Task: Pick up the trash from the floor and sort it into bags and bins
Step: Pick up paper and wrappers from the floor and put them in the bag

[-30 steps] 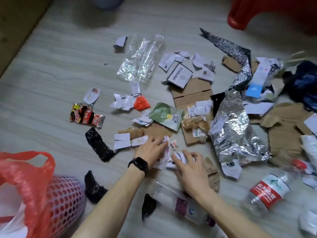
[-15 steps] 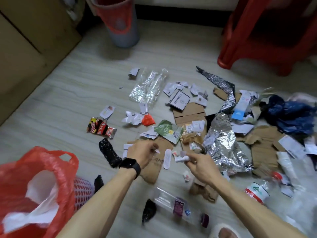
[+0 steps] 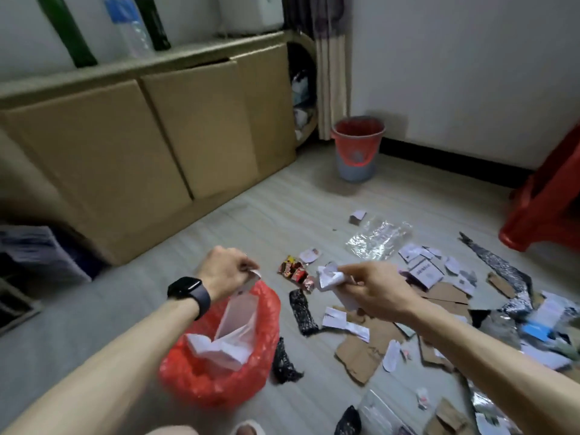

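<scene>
The left hand (image 3: 227,271) pinches a small white paper scrap (image 3: 253,275) in curled fingertips, directly above the open mouth of the red plastic bag (image 3: 216,381). The right hand (image 3: 376,291), level with it and off to its right, is closed round a crumpled wad of paper scraps (image 3: 329,277). Both loads look feather-light, limp and thin. They should crush rather than slip, so a loose fist is likely enough, though stray bits could flutter out. The bag is soft, crinkly, sagging film with white sheets (image 3: 229,337) inside. Under the right hand, flat stiff torn cardboard (image 3: 357,356), a glossy sweet wrapper (image 3: 295,272) and a black netted foam sleeve (image 3: 303,312) lie on the floor (image 3: 282,215).
</scene>
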Demonstrator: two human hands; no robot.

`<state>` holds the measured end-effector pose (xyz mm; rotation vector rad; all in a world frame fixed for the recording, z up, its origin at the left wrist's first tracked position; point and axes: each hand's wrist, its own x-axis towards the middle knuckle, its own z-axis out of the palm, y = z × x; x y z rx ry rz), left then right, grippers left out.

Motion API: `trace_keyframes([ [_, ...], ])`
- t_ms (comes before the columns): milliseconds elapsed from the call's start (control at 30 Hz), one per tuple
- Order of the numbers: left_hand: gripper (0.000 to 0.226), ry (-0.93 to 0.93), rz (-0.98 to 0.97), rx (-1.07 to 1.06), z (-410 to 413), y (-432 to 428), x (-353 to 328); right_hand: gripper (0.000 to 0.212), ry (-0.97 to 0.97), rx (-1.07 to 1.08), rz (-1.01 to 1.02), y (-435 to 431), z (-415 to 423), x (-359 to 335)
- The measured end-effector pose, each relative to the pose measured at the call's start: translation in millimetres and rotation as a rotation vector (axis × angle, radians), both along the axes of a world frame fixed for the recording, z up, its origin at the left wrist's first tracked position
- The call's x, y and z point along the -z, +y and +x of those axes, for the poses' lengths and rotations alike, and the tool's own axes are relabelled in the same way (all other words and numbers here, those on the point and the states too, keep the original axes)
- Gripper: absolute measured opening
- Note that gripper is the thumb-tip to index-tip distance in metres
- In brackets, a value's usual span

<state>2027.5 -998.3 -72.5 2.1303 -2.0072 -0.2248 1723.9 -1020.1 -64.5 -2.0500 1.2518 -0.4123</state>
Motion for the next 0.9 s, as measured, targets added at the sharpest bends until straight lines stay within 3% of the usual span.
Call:
trace_keyframes([
  [200, 0.016, 0.158, 0.036, -0.338, 78.2, 73.9, 49.9, 0.021, 0.107, -0.13, -0.081, 23.9, 106.8, 6.7],
  [267, 0.017, 0.212, 0.026, -0.418, 86.3, 82.3, 67.0, 0.013, 0.14, -0.125, -0.074, 28.4, 133.2, 19.5],
  [367, 0.017, 0.288, -0.018, -0.513, 103.0, 83.2, 89.4, 0.02, 0.239, -0.157, -0.119, 26.3, 176.3, 44.7],
  [500, 0.024, 0.287, 0.051, -0.525, 115.6, 69.6, 109.6, 0.038, 0.437, -0.24, -0.238, 16.7, 211.0, 71.5],
  [567, 0.035, 0.324, 0.116, -0.486, 119.8, 64.5, 118.0, 0.036, 0.487, -0.299, -0.28, 10.8, 225.8, 85.5],
  [667, 0.052, 0.486, 0.194, -0.35, 121.5, 62.4, 124.2, 0.052, 0.425, -0.358, -0.238, 2.1, 237.0, 105.5],
  [767, 0.046, 0.327, 0.132, -0.276, 128.8, 68.8, 134.0, 0.073, 0.215, -0.279, -0.04, 0.8, 228.5, 113.4],
  [833, 0.044, 0.118, 0.086, -0.266, 136.5, 75.9, 149.1, 0.063, 0.184, -0.192, -0.058, 3.9, 213.5, 119.8],
  [900, 0.049, 0.029, 0.127, -0.291, 138.4, 86.3, 161.2, 0.06, 0.268, -0.08, -0.143, 10.3, 194.6, 133.6],
])
